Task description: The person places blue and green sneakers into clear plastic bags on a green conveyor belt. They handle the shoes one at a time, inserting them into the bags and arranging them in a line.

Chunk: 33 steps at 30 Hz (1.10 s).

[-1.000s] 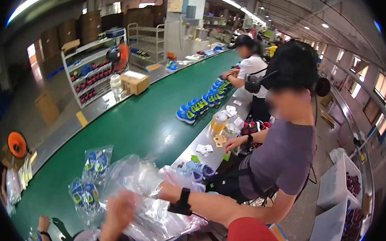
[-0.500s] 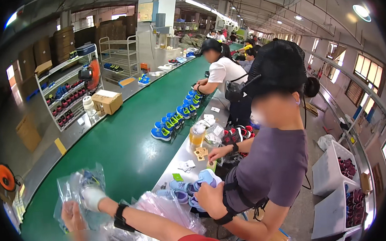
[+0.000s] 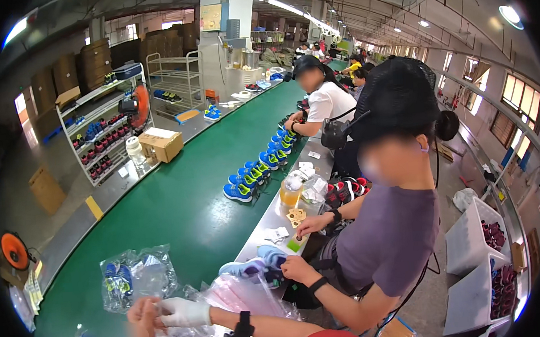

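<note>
My right hand (image 3: 183,311) wears a white glove and a black wrist strap, and its red-sleeved arm reaches in from the lower edge. It is closed at the edge of a heap of clear plastic bags (image 3: 231,297) at the bottom of the view. My bare left hand (image 3: 142,324) is blurred and touches the gloved fingers; its grip is unclear. Just beyond both hands, a bagged pair of blue shoes (image 3: 137,276) lies on the green conveyor belt (image 3: 180,217).
A co-worker in a purple shirt and black cap sits close on the right, handling a light blue shoe (image 3: 257,265). Rows of blue shoes (image 3: 258,172) stand further up the belt. A cardboard box (image 3: 160,144), a shoe rack (image 3: 104,135) and white bins (image 3: 475,245) flank it.
My gloved right hand has drawn back from the bagged shoes on the belt and met my left hand over the bag heap. The view has swung toward the line.
</note>
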Available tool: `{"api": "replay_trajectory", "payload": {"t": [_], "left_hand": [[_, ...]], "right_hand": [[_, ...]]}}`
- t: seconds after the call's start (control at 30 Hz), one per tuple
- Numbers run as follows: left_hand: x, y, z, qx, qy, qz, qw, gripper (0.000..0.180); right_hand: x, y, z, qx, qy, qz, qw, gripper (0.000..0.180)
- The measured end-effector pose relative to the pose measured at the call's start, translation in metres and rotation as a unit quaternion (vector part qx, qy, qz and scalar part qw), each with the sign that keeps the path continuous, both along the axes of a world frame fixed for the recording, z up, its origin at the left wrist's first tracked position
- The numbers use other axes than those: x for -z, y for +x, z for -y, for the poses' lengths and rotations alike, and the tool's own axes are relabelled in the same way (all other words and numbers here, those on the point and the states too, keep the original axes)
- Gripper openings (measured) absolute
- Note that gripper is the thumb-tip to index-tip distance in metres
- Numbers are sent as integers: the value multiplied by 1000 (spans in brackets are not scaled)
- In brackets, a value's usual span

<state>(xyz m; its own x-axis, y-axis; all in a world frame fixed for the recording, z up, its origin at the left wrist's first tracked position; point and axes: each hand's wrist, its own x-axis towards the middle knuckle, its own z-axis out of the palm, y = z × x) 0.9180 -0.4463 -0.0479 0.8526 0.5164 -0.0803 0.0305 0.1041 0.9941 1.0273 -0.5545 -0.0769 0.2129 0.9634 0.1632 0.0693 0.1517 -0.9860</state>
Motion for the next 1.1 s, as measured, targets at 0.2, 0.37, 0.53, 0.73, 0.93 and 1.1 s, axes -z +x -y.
{"api": "replay_trajectory", "payload": {"t": [0.2, 0.37, 0.53, 0.73, 0.93, 1.1], "left_hand": [[-11, -12, -7, -1, 53, -1, 999, 22], [5, -27, -40, -118, 32, 48, 991, 20], [11, -39, -58, -140, -78, 72, 984, 15], [6, -38, -60, -126, -73, 48, 988, 12], [1, -32, -41, -72, -94, 31, 993, 9], [-10, -37, -33, -54, -117, 8, 992, 7]], "right_hand": [[-1, -1, 15, 56, -87, 79, 992, 23], [-8, 8, 30, 157, -112, 87, 977, 23], [-21, 17, 47, 177, -103, 139, 969, 33], [-52, 35, 73, 194, -59, -179, 963, 29], [-42, 21, 100, 168, -70, -82, 980, 26], [0, -12, 120, 131, -142, -59, 979, 31]]}}
